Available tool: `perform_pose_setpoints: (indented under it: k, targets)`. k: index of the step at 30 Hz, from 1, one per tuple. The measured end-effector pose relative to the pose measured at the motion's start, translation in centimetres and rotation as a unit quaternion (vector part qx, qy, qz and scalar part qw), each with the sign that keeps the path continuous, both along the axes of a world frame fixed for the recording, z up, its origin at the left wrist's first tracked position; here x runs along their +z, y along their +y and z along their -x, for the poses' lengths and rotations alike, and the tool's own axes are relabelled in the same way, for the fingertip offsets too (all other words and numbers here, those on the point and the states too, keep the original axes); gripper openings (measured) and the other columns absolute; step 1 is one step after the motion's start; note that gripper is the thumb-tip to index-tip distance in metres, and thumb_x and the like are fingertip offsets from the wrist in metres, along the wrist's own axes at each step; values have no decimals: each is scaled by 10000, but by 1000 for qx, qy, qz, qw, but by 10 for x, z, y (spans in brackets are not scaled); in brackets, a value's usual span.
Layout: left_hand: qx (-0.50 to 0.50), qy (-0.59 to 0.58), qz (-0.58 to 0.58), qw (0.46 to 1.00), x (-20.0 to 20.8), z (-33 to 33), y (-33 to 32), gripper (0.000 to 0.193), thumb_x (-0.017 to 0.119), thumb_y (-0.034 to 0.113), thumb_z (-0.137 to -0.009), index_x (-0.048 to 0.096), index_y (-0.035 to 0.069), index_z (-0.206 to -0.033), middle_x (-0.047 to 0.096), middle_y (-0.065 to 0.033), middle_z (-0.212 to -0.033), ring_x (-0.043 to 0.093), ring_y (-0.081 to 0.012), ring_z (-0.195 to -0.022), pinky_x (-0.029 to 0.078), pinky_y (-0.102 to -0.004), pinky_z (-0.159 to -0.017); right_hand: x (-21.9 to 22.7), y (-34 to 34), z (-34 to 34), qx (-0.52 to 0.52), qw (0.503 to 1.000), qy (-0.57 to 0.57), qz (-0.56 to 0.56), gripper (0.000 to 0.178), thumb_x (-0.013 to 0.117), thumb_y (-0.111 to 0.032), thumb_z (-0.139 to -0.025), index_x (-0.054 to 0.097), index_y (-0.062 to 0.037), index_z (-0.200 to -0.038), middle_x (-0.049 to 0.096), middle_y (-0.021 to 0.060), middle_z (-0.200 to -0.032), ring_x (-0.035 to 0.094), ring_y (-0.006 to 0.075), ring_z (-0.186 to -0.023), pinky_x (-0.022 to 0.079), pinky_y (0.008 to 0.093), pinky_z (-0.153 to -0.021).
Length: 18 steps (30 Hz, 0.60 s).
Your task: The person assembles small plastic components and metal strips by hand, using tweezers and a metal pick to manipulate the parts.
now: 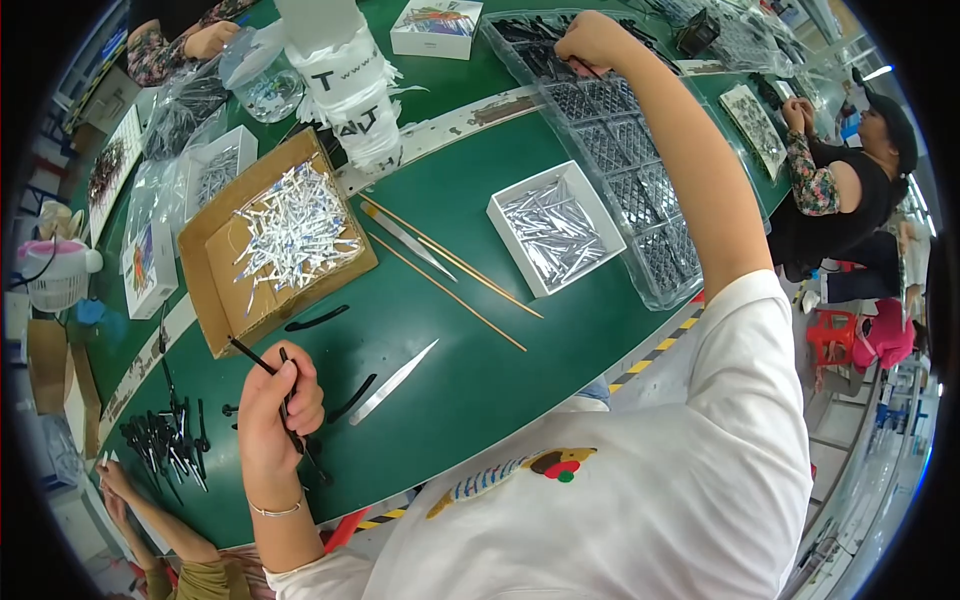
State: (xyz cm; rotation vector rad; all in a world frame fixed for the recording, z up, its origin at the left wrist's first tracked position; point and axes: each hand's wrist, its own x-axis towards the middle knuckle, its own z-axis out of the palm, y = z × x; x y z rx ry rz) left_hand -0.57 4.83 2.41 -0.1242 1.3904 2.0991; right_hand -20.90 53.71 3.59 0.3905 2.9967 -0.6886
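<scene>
My left hand [282, 405] is closed around thin black strips [291, 405], held above the green table. Near it lie two slim, curved black strips [318, 319] and a pointed silver blade-like tool [395, 381]. My right arm stretches far out to a clear plastic tray [640, 215] with many compartments. Over its far end, among black pieces, my right hand [597, 42] has its fingers pinched together; what they hold is too small to make out. Several black strips with shiny tips [165, 440] are heaped left of my left hand.
A cardboard box [215, 255] holds small white paper-like pieces, and a white box [512, 245] holds silvery slivers. Thin wooden sticks [450, 292] and tweezers [412, 240] lie between them. A white-wrapped roll [350, 100] stands behind. Co-workers sit around the table [560, 360].
</scene>
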Motion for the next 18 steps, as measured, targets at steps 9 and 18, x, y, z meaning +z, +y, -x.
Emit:
perform_pose_setpoints:
  k: [9, 18]
  targets:
    - [-6, 9, 19, 1000, -2, 0, 4, 197, 448, 204, -954, 476, 23, -881, 353, 31, -571, 278, -33, -434, 210, -193, -380, -2, 5, -35, -14, 983, 118, 141, 250, 664, -262, -802, 689, -41, -917, 543, 30, -596, 540, 99, -495, 452, 227, -441]
    - [-118, -9, 54, 991, 11, -2, 33, 252, 416, 213, -918, 518, -17, -908, 378, 23, -590, 291, -34, -466, 220, -192, -399, -4, -20, -64, 16, 985, 149, 85, 277, 675, -267, -811, 701, -48, -979, 618, 11, -689, 556, 86, -574, 475, 235, -521]
